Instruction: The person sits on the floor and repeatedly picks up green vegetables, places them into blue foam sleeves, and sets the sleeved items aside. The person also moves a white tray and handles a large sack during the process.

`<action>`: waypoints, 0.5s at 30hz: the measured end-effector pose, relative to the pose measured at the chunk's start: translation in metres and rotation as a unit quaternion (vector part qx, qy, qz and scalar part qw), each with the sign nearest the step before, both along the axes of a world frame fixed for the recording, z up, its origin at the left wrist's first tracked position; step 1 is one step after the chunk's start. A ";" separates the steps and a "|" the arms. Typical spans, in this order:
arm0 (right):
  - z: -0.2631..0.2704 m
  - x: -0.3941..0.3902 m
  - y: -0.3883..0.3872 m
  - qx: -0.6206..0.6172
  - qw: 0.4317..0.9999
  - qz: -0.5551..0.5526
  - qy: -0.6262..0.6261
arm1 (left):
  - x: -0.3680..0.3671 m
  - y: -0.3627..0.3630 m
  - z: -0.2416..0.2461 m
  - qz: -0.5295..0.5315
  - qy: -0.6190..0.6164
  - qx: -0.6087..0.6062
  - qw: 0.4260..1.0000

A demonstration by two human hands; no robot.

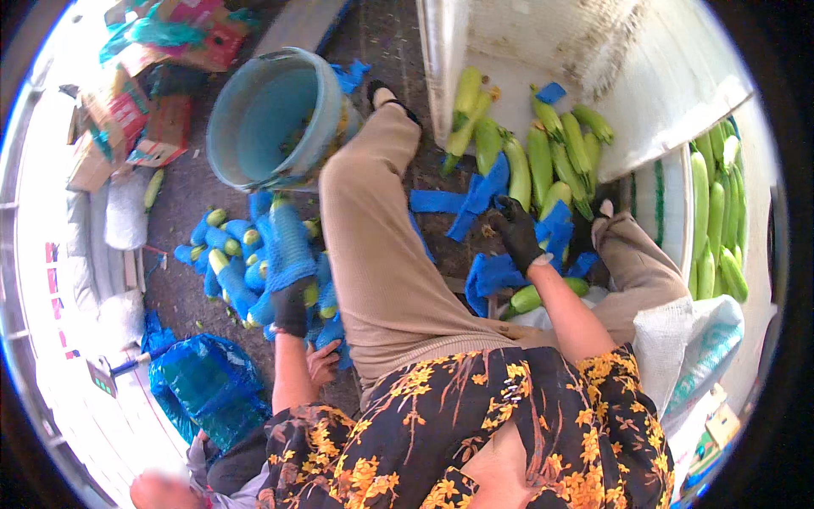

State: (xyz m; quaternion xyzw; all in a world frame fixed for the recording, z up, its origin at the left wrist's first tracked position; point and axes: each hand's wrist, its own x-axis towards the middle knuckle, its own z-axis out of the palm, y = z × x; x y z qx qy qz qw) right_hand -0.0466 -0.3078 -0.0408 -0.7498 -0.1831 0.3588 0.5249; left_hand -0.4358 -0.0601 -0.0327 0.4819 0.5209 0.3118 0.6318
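Note:
My left hand [292, 307], in a black glove, grips a zucchini in a blue foam net sleeve [287, 238] above a heap of sleeved zucchini [232, 280] on the floor. Over loose blue foam sleeves [483, 191], my right hand [514, 232], also in a black glove, has its fingers bent near the bare zucchini [540, 162]; whether it holds anything is unclear. These zucchini spill from a tipped white container [528, 57]. Another zucchini [531, 298] lies below my right wrist.
A blue-green bucket [270, 121] stands beyond my left knee. Opened cardboard boxes [168, 127] are at the upper left. A crate of zucchini [718, 203] stands at the right. At the lower left, another person's hand [323, 361] is beside the heap, near a blue plastic bag [210, 388].

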 end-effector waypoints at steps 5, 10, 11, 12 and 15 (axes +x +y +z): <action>-0.064 0.039 -0.052 -0.314 0.924 0.136 -0.172 | -0.127 0.020 -0.028 0.071 0.133 -0.051 0.987; -0.089 0.018 -0.043 -0.248 0.907 0.222 -0.259 | -0.205 0.035 0.043 -0.226 0.597 0.194 0.745; -0.093 0.010 -0.037 -0.287 0.896 0.227 -0.253 | -0.196 0.039 0.057 -0.289 0.683 0.330 0.583; -0.098 0.000 -0.029 -0.300 0.889 0.229 -0.260 | -0.175 0.039 0.062 -0.209 0.590 0.330 0.707; -0.108 -0.018 -0.021 -0.307 0.857 0.222 -0.350 | -0.070 0.032 0.088 -0.087 0.383 0.441 0.807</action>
